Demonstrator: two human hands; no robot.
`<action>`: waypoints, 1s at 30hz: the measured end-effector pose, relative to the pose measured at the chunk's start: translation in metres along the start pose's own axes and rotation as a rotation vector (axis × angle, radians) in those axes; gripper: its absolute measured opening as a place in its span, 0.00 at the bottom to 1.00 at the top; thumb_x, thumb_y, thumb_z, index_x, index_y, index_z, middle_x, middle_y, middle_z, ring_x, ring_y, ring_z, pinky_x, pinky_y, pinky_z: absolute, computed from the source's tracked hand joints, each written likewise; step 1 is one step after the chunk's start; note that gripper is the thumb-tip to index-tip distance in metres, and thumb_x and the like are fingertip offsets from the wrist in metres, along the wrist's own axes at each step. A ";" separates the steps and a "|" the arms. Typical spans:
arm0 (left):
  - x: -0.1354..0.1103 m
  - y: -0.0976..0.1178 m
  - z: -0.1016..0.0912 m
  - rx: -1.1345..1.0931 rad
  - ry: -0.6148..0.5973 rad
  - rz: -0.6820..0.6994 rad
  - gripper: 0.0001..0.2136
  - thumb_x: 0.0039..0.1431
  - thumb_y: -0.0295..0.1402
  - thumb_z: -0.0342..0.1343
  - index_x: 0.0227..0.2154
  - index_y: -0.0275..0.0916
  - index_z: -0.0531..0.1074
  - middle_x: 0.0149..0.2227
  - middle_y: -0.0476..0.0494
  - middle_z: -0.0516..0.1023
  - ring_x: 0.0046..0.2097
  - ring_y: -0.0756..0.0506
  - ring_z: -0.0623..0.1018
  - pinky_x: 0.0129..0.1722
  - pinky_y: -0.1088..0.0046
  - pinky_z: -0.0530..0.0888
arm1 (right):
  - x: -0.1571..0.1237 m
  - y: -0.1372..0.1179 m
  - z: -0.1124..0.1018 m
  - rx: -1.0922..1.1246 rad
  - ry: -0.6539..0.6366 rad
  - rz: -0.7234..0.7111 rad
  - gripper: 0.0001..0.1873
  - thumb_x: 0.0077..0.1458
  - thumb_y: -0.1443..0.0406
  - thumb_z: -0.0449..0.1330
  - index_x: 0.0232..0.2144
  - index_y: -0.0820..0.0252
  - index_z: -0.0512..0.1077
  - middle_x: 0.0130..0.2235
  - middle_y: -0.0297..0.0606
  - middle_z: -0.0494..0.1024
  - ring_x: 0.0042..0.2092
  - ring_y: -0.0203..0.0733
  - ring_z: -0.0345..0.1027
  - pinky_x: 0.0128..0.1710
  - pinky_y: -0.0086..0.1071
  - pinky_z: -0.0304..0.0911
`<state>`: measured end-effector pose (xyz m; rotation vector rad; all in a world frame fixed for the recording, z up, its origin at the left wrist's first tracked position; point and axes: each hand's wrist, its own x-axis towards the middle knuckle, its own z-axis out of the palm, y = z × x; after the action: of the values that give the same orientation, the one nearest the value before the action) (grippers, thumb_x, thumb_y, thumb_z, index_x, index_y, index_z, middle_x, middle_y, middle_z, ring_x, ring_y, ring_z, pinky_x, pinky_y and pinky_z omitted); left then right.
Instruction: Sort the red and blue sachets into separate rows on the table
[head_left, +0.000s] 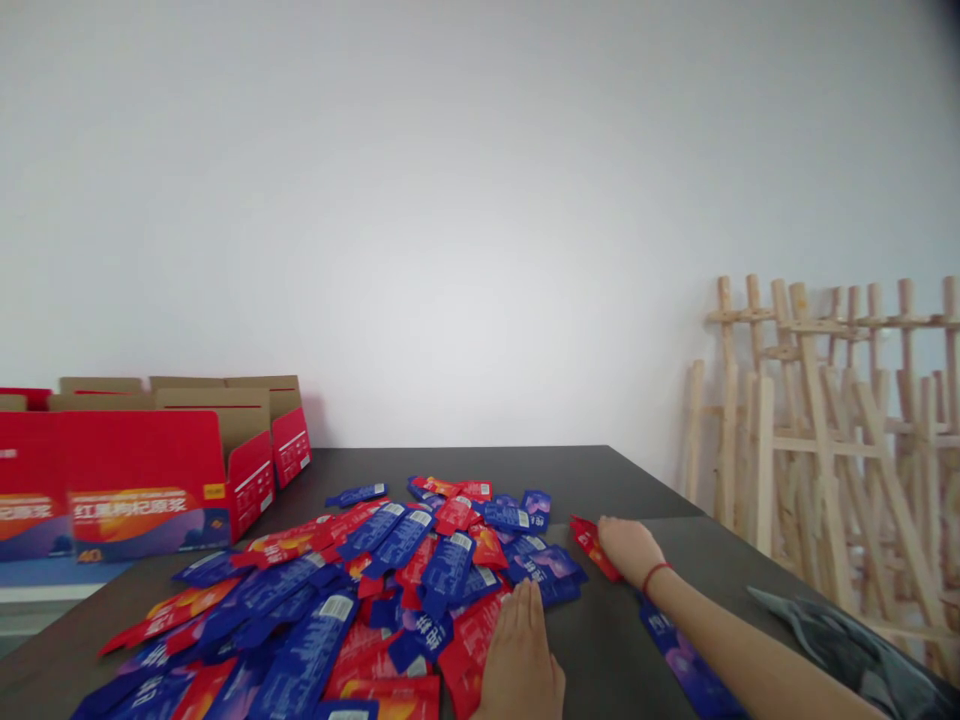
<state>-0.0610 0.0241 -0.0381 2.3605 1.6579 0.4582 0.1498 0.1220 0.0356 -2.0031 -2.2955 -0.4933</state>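
A broad pile of red and blue sachets (382,570) covers the left and middle of the dark table. At its near right edge lies my left hand (523,650), fingers stretched out together and resting by a red sachet (472,645). My right hand (628,548), with a red cord on its wrist, reaches in from the right. Its fingers are curled closed at a red sachet (592,546) just right of the pile; the fingertips are partly hidden. Under my right forearm, a blue sachet (686,660) with a purple flower print lies partly covered.
Several open red cartons (142,470) stand along the left side of the table (465,462). A crumpled grey plastic bag (847,640) lies at the right edge. Wooden easel-like frames (814,440) lean beyond the table, before a white wall (480,220).
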 end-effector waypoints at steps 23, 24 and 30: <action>-0.004 -0.001 0.003 0.035 0.058 0.052 0.31 0.55 0.30 0.44 0.62 0.26 0.50 0.65 0.34 0.49 0.65 0.37 0.51 0.64 0.58 0.51 | -0.033 -0.076 0.023 0.115 0.012 -0.371 0.20 0.57 0.71 0.47 0.50 0.67 0.68 0.42 0.51 0.76 0.45 0.50 0.69 0.45 0.39 0.61; -0.004 0.000 0.002 0.028 0.060 0.043 0.30 0.55 0.30 0.44 0.62 0.27 0.52 0.65 0.34 0.51 0.65 0.37 0.51 0.64 0.58 0.51 | -0.038 -0.076 0.022 0.116 0.015 -0.361 0.20 0.57 0.70 0.48 0.50 0.67 0.69 0.42 0.51 0.76 0.45 0.50 0.68 0.45 0.40 0.61; -0.009 0.005 -0.006 0.000 0.088 0.025 0.25 0.56 0.29 0.42 0.58 0.28 0.61 0.63 0.33 0.57 0.64 0.37 0.55 0.64 0.58 0.50 | -0.054 -0.070 0.017 0.355 -0.003 -0.236 0.23 0.52 0.59 0.57 0.50 0.60 0.67 0.51 0.47 0.70 0.51 0.49 0.63 0.51 0.38 0.57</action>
<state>-0.0616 0.0143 -0.0315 2.3958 1.6674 0.5747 0.0931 0.0679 -0.0080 -1.5834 -2.4256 -0.0802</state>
